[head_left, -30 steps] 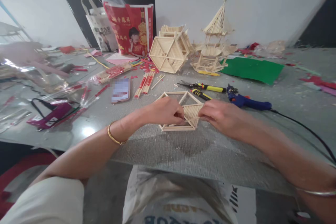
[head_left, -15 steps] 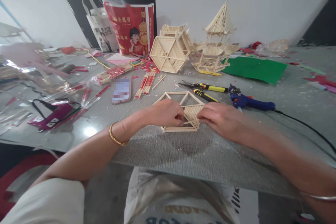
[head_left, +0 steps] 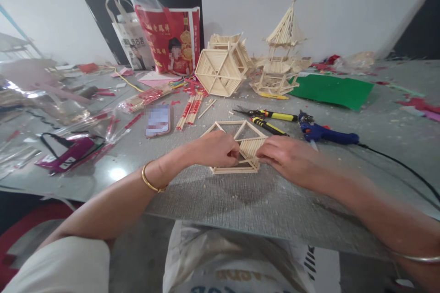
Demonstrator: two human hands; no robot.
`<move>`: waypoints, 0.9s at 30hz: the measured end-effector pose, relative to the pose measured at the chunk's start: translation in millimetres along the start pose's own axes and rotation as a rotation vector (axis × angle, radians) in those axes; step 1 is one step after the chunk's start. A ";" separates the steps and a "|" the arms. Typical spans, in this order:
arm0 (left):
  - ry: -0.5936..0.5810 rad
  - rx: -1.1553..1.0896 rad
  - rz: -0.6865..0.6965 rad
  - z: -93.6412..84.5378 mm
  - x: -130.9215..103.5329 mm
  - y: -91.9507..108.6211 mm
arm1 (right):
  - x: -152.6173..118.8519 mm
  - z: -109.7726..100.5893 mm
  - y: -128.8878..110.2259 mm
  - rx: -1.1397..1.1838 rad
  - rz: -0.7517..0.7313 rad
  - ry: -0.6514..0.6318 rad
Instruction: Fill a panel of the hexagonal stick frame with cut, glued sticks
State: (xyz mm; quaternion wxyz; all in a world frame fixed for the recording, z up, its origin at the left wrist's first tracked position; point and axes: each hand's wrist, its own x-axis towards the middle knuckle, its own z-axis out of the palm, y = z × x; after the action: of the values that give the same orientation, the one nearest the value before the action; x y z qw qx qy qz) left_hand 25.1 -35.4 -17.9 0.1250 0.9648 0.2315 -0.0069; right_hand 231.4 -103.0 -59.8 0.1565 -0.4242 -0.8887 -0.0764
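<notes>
- Left hand [head_left: 218, 147]: lay over the left part of the hexagonal stick frame [head_left: 235, 171], its grip curled closed near the centre; whether it held a stick could not be told.
- Right hand [head_left: 288, 155]: grip pinched closed on the frame's right corner, beside the slatted section [head_left: 250, 146].
- Hexagonal stick frame: rested flat on the counter [head_left: 220, 197], between and partly beneath the hands.
- Beyond the frame: yellow-and-black-handled pliers [head_left: 279, 115], with a blue glue gun [head_left: 333, 136] to their right.
- Farther back: a hexagonal stick model [head_left: 218, 73] and a stick pagoda [head_left: 282, 32], beside a green sheet [head_left: 332, 91].
- Left of the frame: red-marked sticks [head_left: 190, 111] and a smartphone [head_left: 158, 120].
</notes>
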 end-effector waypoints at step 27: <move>-0.024 0.024 0.007 -2.7 -0.8 3.5 | -1.2 0.8 -1.3 0.006 -0.005 -0.092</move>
State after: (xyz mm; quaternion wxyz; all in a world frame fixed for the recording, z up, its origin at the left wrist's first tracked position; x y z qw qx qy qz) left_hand 25.9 -38.1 -14.4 0.1162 0.9669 0.2263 -0.0207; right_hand 230.8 -104.5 -60.9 0.1168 -0.4247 -0.8961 -0.0544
